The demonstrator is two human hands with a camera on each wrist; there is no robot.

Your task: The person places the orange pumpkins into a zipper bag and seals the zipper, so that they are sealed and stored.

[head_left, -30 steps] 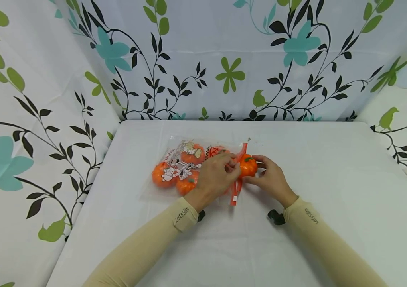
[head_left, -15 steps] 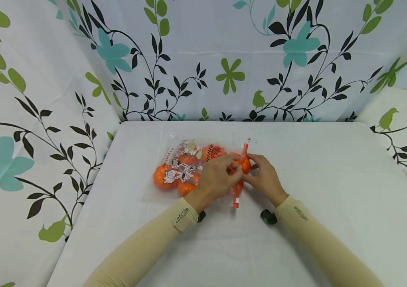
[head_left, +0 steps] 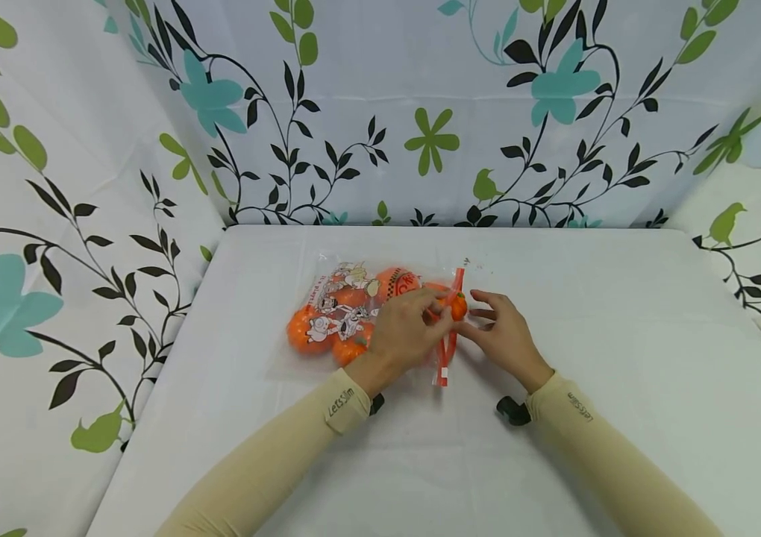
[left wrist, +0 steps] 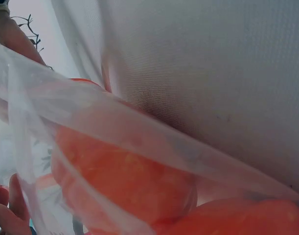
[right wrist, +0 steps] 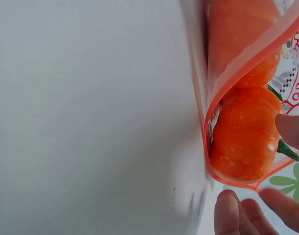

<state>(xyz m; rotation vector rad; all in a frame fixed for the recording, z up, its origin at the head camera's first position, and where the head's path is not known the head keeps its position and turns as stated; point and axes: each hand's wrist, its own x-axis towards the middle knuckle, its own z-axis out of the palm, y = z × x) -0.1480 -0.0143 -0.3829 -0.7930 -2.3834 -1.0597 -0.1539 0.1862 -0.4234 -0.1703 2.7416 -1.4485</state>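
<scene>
A clear printed zip bag (head_left: 347,322) with a red strip along its mouth (head_left: 443,365) lies on the table, several small orange pumpkins inside. My left hand (head_left: 407,324) rests over the bag and pinches the upper side of its mouth. One pumpkin (right wrist: 244,134) with a green stem sits just within the opening, framed by the red edge in the right wrist view. My right hand (head_left: 506,335) is beside the mouth, fingers (right wrist: 227,213) parted and holding nothing. Through hazy film, the left wrist view shows another pumpkin (left wrist: 125,166).
The white table (head_left: 622,335) extends around the bag. A patterned curtain (head_left: 354,112) hangs behind it and at both sides. Black wrist cameras, such as the right one (head_left: 513,412), sit below the beige sleeves (head_left: 609,447).
The pumpkin at the right hand has gone leftward into the bag's mouth. My right hand pushed left with it, then drew back right and its fingers parted. My left hand kept its place.
</scene>
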